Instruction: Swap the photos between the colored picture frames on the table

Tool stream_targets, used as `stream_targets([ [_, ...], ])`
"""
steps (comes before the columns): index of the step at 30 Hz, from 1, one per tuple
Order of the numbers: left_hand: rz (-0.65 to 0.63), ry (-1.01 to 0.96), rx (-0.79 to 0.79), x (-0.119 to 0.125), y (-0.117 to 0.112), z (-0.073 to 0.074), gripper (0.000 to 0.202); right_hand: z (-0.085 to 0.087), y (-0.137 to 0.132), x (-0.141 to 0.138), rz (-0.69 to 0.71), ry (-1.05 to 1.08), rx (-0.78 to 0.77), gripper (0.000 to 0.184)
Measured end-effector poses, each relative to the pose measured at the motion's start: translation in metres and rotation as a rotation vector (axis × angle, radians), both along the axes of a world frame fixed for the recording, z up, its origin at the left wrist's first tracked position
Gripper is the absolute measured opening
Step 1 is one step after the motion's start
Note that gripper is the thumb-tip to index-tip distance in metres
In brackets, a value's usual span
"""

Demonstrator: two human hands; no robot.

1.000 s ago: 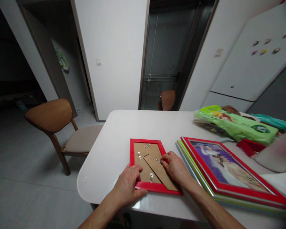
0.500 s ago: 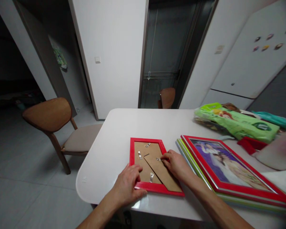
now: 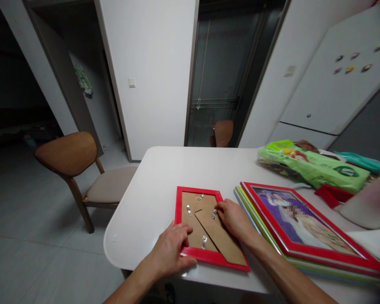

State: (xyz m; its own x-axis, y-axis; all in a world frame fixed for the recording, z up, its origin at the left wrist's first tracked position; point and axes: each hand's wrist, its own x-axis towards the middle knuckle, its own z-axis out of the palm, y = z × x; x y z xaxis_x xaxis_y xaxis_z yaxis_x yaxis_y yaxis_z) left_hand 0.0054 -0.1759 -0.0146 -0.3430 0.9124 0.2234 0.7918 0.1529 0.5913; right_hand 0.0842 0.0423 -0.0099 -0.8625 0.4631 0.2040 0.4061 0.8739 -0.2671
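A red picture frame (image 3: 205,254) lies face down on the white table (image 3: 139,215), its brown backing board (image 3: 190,228) up. Fixed to the back is a brown stand flap (image 3: 223,240). Small metal turn clips, such as the bottom one (image 3: 204,242), sit around the board. My left hand (image 3: 171,249) grips the frame's lower left corner, thumb along the front edge and fingers over the top. With bent fingertips, my right hand (image 3: 232,217) pinches the right-hand metal clip (image 3: 214,213), partly covering it.
Right of my right hand lies a stack of frames, topped by a red framed photo (image 3: 304,219). Behind it are a green plastic package (image 3: 316,162) and a red object (image 3: 332,194). A wooden chair (image 3: 69,154) stands left of the table.
The right-hand clip has turned from lying nearly sideways to pointing nearly along the frame's length. In view, the frame sits slightly lower and further right; my left hand keeps its grip.
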Motion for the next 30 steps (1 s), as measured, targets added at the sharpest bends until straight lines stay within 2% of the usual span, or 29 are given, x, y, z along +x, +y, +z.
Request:
stream_targets([
  [3,-0.001,-0.011,0.021,0.002,-0.003,-0.002,0.027,-0.001,0.002,0.001,0.030,-0.023,-0.002,0.025],
  [7,0.013,-0.022,0.034,0.003,-0.002,-0.003,0.026,-0.005,0.002,0.004,0.108,0.024,-0.016,0.034],
  [12,0.018,-0.037,0.054,0.003,-0.001,-0.002,0.026,-0.007,0.002,0.009,0.185,0.012,-0.049,0.026],
  [18,0.030,-0.029,0.051,0.004,-0.001,-0.004,0.025,-0.009,0.001,0.021,0.254,0.050,0.029,0.029],
  [25,0.006,-0.043,0.022,0.003,-0.004,-0.001,0.026,-0.004,-0.004,0.031,0.268,0.043,0.035,0.030],
  [30,-0.002,-0.050,0.031,0.004,-0.004,0.001,0.028,0.007,-0.027,0.010,0.218,0.133,-0.012,0.030],
])
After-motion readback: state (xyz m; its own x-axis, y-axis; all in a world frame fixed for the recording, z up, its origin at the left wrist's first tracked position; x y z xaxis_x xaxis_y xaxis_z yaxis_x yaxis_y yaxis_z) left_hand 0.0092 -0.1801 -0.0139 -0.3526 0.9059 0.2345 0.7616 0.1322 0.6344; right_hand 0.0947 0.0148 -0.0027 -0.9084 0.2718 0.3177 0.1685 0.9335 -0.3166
